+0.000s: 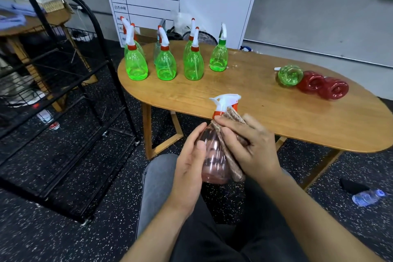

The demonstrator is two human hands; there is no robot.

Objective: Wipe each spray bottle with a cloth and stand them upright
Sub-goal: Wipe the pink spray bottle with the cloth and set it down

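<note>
The clear pinkish plastic spray bottle with a white trigger and red collar (213,153) is held in the air over the person's lap, just short of the near edge of the oval wooden bench (265,100), not resting on anything. The left hand (191,159) cups its side with fingers curled round the body, while the right hand (248,149) presses a brown-beige woven cloth (230,134) against the neck and shoulder, fingers wrapped over cloth and bottle together. The smooth, rounded plastic looks slippery, so a hard rubbing stroke could twist the bottle out of the left hand's light hold and drop it onto the speckled black floor (74,176); a firmer hold low on the body would likely guard against that. The cloth's hanging end may also catch the trigger. On the bench's far left stand seven translucent green spray bottles (167,64), upright and packed close, so setting this one beside them risks knocking one over unless it goes into open space nearer the front. At the right end lie one green bottle on its side (290,75) and two red bottles on their sides (323,85), touching one another and apparently yet to be wiped; being round, they could roll if bumped. A black wire rack (63,91) stands left, and a crumpled clear water bottle (368,197) lies on the floor at right.
</note>
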